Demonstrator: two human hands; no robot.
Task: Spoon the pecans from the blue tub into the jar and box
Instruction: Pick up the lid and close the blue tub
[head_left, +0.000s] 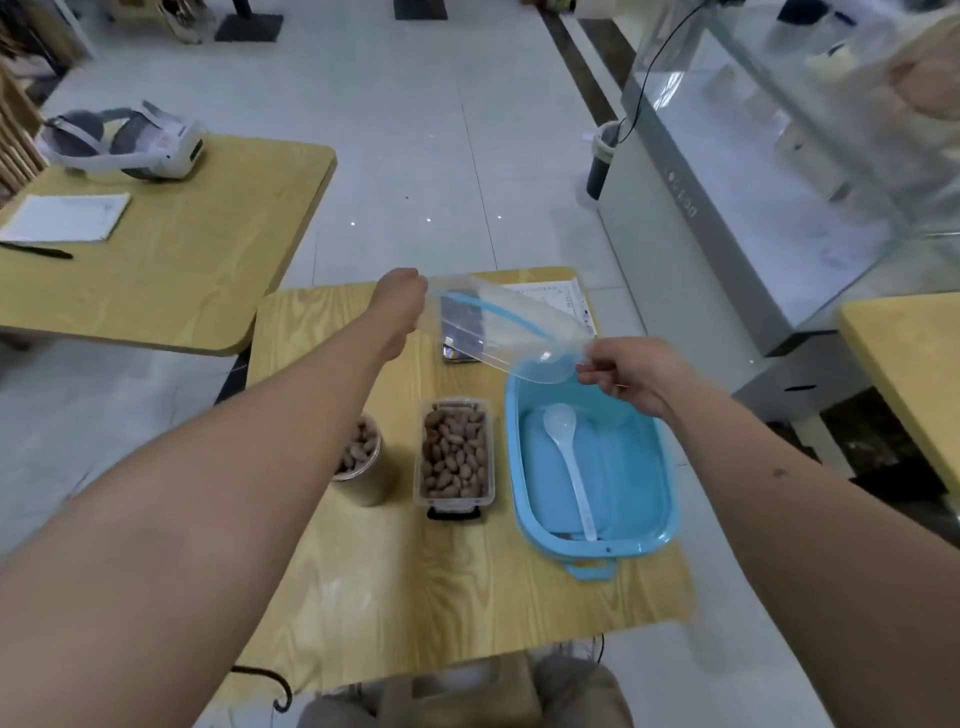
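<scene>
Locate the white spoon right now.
Head view: the white spoon lies inside the blue tub at the right of the near table, bowl end away from the person, just right of the clear box of pecans.

Glossy plastic tub (670, 499), woodgrain tbl (415, 597)

Wood-grain table (467, 597) carrying tub, box and jar

The blue tub (670, 499) stands right of the clear box (454, 501); the jar (363, 467) stands left of it, with a scale (457, 332) and paper (566, 296) behind.

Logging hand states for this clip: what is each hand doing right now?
Left hand: grips the far end of the clear lid.
Right hand: pinches the lid's near end.
</scene>
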